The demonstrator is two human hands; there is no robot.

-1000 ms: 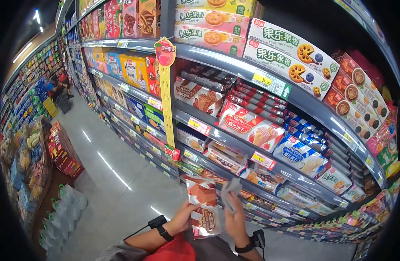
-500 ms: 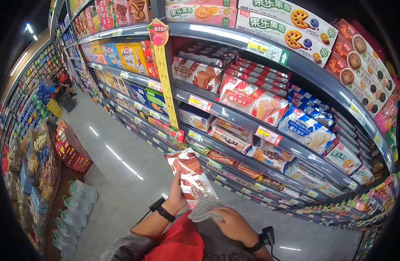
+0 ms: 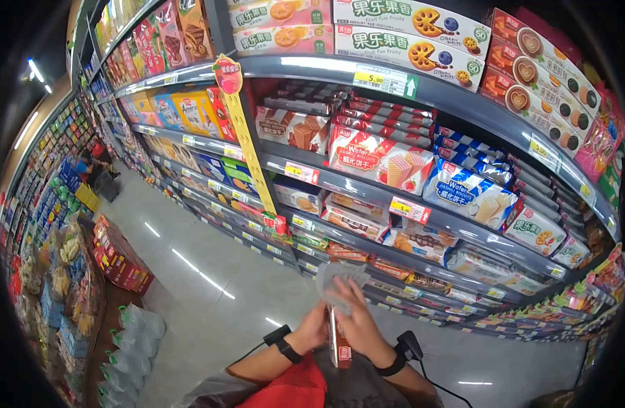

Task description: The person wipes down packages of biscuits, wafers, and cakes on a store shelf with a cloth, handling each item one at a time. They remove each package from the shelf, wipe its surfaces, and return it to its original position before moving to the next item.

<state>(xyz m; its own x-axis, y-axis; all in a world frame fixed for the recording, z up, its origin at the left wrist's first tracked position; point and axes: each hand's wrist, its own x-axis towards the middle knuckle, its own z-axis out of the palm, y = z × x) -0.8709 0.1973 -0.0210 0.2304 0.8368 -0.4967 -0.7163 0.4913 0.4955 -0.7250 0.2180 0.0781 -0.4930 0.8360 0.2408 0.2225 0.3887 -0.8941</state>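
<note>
A brown and white wafer packet (image 3: 341, 343) is upright and edge-on in front of my body, between my two hands. My left hand (image 3: 314, 326) is closed on its left side. A grey cloth (image 3: 340, 282) lies over the top of the packet, with my right hand (image 3: 357, 323) holding it against the packet. Part of the packet is hidden by the cloth and my fingers. Beyond my hands, the shelf holds brown wafer packets (image 3: 292, 129), red wafer packets (image 3: 379, 158) and blue wafer packets (image 3: 467, 194).
Long shelves (image 3: 340, 178) with price tags curve across the right. At the left are a red carton stack (image 3: 119, 255), wrapped clear bottles (image 3: 139, 333) and a produce-like display of bags (image 3: 51, 306). A person (image 3: 93, 165) is far down the aisle beside a dark basket (image 3: 108, 185).
The packet has turned from its broad face to its edge and moved lower right. My right hand and the cloth have risen to its top. The view has shifted slightly.
</note>
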